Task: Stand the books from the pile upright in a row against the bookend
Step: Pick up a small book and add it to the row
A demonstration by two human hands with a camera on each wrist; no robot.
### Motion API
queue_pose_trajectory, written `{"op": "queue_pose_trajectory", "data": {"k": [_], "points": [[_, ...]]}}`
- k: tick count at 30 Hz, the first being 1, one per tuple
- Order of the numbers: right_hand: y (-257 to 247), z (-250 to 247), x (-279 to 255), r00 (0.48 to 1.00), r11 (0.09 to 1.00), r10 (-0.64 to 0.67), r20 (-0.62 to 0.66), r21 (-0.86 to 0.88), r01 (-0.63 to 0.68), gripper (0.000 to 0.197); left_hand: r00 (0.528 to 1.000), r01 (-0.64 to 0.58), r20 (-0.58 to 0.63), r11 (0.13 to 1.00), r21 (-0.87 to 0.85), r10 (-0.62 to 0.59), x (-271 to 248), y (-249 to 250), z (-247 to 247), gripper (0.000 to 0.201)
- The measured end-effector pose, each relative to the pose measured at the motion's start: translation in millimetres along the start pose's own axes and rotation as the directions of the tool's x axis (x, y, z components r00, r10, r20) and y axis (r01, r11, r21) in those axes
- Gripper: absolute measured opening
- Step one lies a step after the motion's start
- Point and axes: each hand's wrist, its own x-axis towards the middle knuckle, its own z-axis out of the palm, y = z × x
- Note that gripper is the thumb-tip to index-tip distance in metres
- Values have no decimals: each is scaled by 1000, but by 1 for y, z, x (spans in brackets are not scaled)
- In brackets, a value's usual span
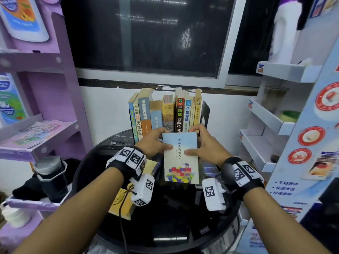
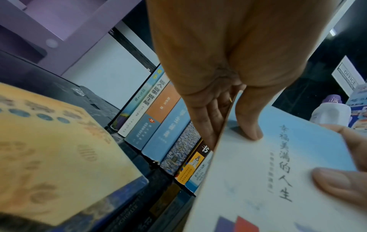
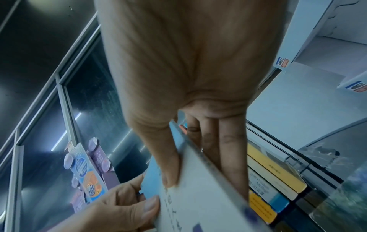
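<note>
A thin pale-blue book (image 1: 180, 158) with a coloured picture at its bottom is held flat above the table, in front of the row of upright books (image 1: 165, 112). My left hand (image 1: 156, 142) grips its left edge, thumb on the cover (image 2: 251, 125) and fingers underneath. On the right edge my right hand (image 1: 203, 143) does the same, thumb on top (image 3: 168, 169), fingers below. The black bookend (image 1: 205, 114) stands at the right end of the row. A yellow book (image 1: 126, 198) tops the pile (image 2: 59, 157) lying under my left wrist.
The round black table (image 1: 165, 226) carries the row and the pile. A purple shelf rack (image 1: 45, 107) stands at left, a white display rack (image 1: 271, 116) at right. A dark flask (image 1: 51, 176) sits low on the left. A dark window fills the wall behind.
</note>
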Motion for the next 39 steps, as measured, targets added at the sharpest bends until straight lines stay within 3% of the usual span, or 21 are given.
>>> {"op": "queue_pose_trajectory", "data": {"k": [7, 12, 17, 21, 28, 39], "points": [[5, -15, -1, 997, 996, 23, 69, 79, -28, 41, 994, -109, -20, 994, -2, 109, 18, 18, 17, 35], [11, -29, -2, 999, 995, 24, -47, 95, -19, 42, 978, -192, -33, 956, 220, 204, 31, 37, 29, 36], [20, -42, -4, 989, 1000, 29, -143, 6, -28, 37, 944, -264, -30, 807, 528, 328, 52, 51, 27, 51], [32, -48, 0, 977, 990, 42, -207, -125, -69, 37, 892, -291, -127, 766, 574, 434, 68, 65, 18, 50], [41, -48, 17, 950, 963, 71, -305, -227, -145, 41, 864, -268, -164, 711, 651, 476, 100, 81, 15, 60], [46, -33, 50, 938, 938, 66, -341, -299, -175, 49, 920, -226, -14, 558, 799, 393, 141, 69, 14, 73]]}}
